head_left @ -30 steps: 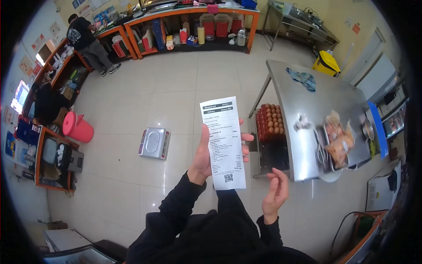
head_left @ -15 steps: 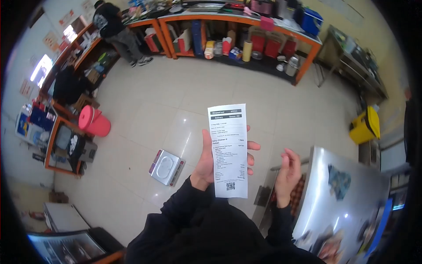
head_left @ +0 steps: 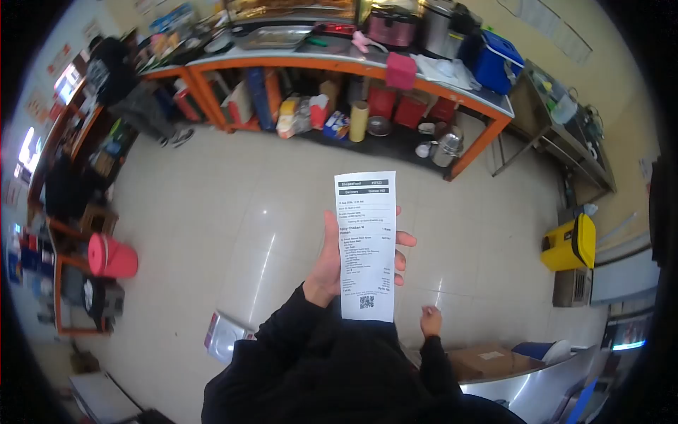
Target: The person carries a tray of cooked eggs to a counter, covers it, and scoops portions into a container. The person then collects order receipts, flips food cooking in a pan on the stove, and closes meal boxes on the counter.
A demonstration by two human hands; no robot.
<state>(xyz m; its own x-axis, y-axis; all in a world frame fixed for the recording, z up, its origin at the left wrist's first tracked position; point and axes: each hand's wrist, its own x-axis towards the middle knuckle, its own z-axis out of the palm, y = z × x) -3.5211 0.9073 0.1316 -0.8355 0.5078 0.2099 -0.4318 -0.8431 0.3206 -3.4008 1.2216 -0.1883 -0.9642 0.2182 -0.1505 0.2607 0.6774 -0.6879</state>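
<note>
Before you stands the counter (head_left: pixel 466 95), bearing the tray (head_left: pixel 275 37) and, at its right end, the cooler box (head_left: pixel 496 63). The bucket (head_left: pixel 114 256) stands to your left, the scale (head_left: pixel 226 338) on the floor (head_left: pixel 205 205) nearer you, the bin (head_left: pixel 567 242) to your right; your left hand (head_left: pixel 325 267) holds the receipt (head_left: pixel 366 247).

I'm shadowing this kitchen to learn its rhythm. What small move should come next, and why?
Probably a step toward the long counter, slip in the left hand: its printed side faces the wearer, and open floor lies ahead. The right hand is off the slip.
</note>
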